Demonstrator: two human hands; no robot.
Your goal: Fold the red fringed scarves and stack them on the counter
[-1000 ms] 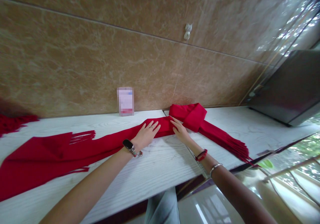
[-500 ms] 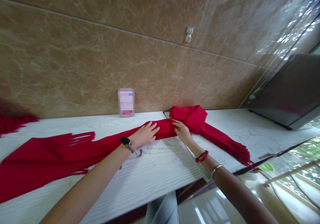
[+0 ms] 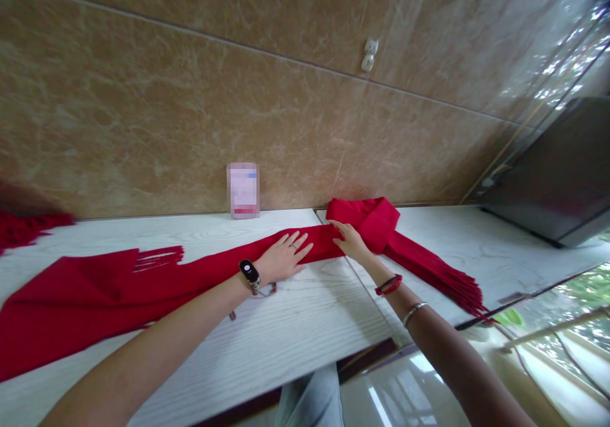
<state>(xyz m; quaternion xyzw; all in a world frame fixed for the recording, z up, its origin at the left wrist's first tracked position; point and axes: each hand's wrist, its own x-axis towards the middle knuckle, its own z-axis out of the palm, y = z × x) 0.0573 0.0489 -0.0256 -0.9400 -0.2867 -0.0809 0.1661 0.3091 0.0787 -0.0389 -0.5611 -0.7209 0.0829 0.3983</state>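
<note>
A long red scarf (image 3: 190, 287) with fringed edges lies across the white tabletop, partly folded lengthwise in the middle. Toward the right it bends into a folded loop (image 3: 365, 220), from which a fringed end (image 3: 443, 276) runs to the table's front edge. My left hand (image 3: 281, 257) rests flat on the folded strip, its fingers spread. Just left of the loop, my right hand (image 3: 351, 243) touches the strip with forefinger and thumb apart; its other fingers are partly hidden.
A pale pixelated card (image 3: 243, 190) leans against the brown marbled wall (image 3: 190, 109). More red fringed cloth (image 3: 31, 230) lies at the far left. The white tabletop (image 3: 305, 325) has a seam near my right hand. A large dark box-like object (image 3: 553, 173) stands at the right end.
My left hand has slid slightly right along the scarf, fingers still spread. My right hand's forefinger and thumb look a little further apart. The view has shifted slightly.
</note>
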